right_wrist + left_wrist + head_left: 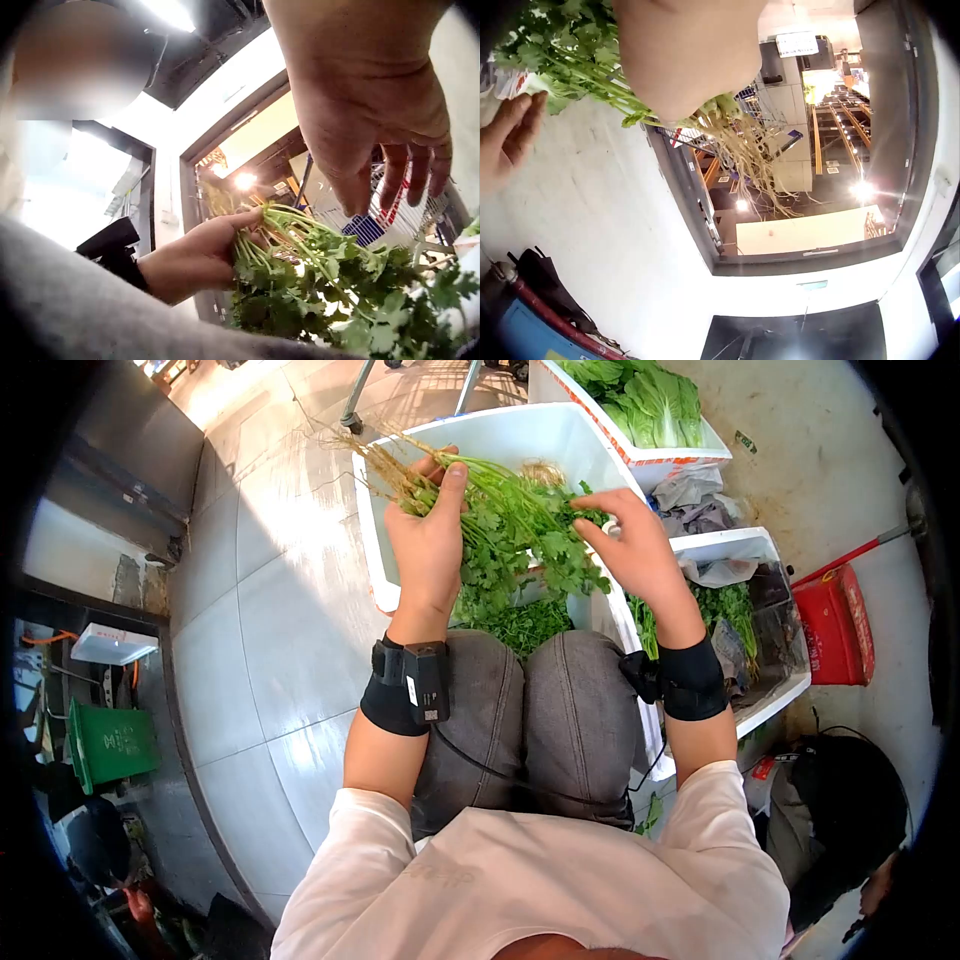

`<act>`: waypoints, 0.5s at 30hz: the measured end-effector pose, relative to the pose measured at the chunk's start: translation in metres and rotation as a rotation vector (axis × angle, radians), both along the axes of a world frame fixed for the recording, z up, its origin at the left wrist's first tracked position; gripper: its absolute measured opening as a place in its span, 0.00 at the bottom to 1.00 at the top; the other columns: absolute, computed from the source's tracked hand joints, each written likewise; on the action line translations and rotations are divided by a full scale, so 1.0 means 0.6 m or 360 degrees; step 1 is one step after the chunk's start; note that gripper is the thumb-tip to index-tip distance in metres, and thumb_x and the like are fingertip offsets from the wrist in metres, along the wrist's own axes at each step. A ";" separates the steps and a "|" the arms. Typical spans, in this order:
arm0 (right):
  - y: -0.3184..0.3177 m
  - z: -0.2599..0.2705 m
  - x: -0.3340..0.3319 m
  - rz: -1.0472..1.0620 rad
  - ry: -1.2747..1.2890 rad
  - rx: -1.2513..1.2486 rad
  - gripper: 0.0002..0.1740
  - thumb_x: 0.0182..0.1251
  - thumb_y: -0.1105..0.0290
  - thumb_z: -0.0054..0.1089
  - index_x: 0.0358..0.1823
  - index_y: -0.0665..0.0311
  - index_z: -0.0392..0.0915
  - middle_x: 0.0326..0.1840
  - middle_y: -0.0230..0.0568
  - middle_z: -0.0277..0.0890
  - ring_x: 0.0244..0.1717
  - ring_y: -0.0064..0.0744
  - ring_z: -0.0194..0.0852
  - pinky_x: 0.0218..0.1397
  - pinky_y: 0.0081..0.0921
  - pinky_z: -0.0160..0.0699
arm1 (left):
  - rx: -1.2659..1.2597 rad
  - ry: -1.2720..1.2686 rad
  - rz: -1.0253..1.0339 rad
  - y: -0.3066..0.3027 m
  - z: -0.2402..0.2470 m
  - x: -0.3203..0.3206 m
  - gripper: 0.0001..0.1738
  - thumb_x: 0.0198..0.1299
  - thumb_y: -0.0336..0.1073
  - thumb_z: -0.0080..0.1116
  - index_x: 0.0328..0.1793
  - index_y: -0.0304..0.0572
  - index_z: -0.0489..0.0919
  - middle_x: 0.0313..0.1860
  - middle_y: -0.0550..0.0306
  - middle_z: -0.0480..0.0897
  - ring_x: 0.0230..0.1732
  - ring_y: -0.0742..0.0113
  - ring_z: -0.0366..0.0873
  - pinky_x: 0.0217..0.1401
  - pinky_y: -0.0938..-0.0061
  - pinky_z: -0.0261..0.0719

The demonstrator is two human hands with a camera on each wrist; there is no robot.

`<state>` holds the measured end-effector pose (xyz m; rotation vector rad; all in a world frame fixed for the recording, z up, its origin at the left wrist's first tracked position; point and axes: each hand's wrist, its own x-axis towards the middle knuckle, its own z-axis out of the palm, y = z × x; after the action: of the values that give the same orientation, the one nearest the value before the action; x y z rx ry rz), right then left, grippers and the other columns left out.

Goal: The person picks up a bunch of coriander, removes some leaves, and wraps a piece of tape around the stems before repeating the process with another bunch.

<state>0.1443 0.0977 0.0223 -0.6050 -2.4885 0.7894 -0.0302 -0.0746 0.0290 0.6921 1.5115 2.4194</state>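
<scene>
My left hand (pixel 428 545) grips a bunch of cilantro (pixel 520 530) at the base of its stems, thumb on top. Pale, stringy roots (pixel 385 472) stick out past that hand to the upper left, and they also show in the left wrist view. The leafy ends fan out toward the right, over a white foam box (pixel 374 555) in front of my knees. Beside the leaves is my right hand (pixel 640 550), its fingers loosely bent. The right wrist view shows those fingers hanging apart above the leaves, holding nothing. More loose greens (pixel 515 625) lie in the box.
A second foam box (pixel 795 680) with greens and plastic bags stands to the right. Leafy cabbage (pixel 660 405) fills another box at the top. A red dustpan (pixel 842 628) leans by the wall. Metal legs on casters (pixel 352 422) stand beyond the near box.
</scene>
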 end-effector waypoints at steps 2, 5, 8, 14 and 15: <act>-0.028 0.032 -0.015 0.0051 0.0177 0.0278 0.14 0.69 0.71 0.68 0.55 0.63 0.87 0.49 0.41 0.83 0.50 0.37 0.83 0.56 0.30 0.79 | -0.0008 0.0003 -0.0026 -0.002 0.003 0.002 0.17 0.70 0.35 0.68 0.60 0.33 0.83 0.44 0.64 0.80 0.42 0.76 0.74 0.44 0.76 0.74; -0.062 0.074 -0.044 0.0352 0.0484 0.0177 0.15 0.66 0.69 0.71 0.53 0.63 0.86 0.54 0.45 0.80 0.55 0.47 0.81 0.57 0.36 0.81 | -0.0038 -0.0010 -0.0133 -0.005 0.013 0.011 0.19 0.71 0.34 0.66 0.63 0.30 0.81 0.52 0.60 0.84 0.40 0.77 0.71 0.46 0.79 0.73; -0.080 0.087 -0.062 0.0444 0.0539 0.0267 0.16 0.62 0.67 0.75 0.50 0.63 0.87 0.54 0.43 0.81 0.53 0.44 0.83 0.55 0.37 0.82 | -0.0124 0.0000 -0.0175 -0.013 0.019 0.013 0.18 0.71 0.34 0.65 0.63 0.31 0.81 0.46 0.62 0.81 0.39 0.77 0.71 0.45 0.79 0.72; -0.088 0.087 -0.074 0.0314 0.0597 0.0290 0.18 0.57 0.61 0.80 0.43 0.65 0.89 0.49 0.41 0.84 0.48 0.44 0.86 0.52 0.35 0.83 | -0.0065 -0.0002 -0.0263 -0.017 0.021 0.023 0.17 0.71 0.34 0.66 0.61 0.32 0.82 0.42 0.64 0.80 0.39 0.78 0.72 0.44 0.80 0.72; -0.088 0.084 -0.077 0.0288 0.0607 0.0307 0.17 0.57 0.61 0.79 0.42 0.65 0.89 0.47 0.41 0.84 0.46 0.44 0.86 0.51 0.34 0.83 | -0.0078 -0.0005 -0.0271 -0.018 0.017 0.019 0.17 0.71 0.34 0.66 0.61 0.32 0.82 0.42 0.64 0.80 0.39 0.78 0.72 0.44 0.80 0.72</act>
<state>0.0982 0.0446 0.0726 -0.1441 -2.2474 0.6475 -0.0190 -0.0856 0.0392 0.7727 1.4426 2.2498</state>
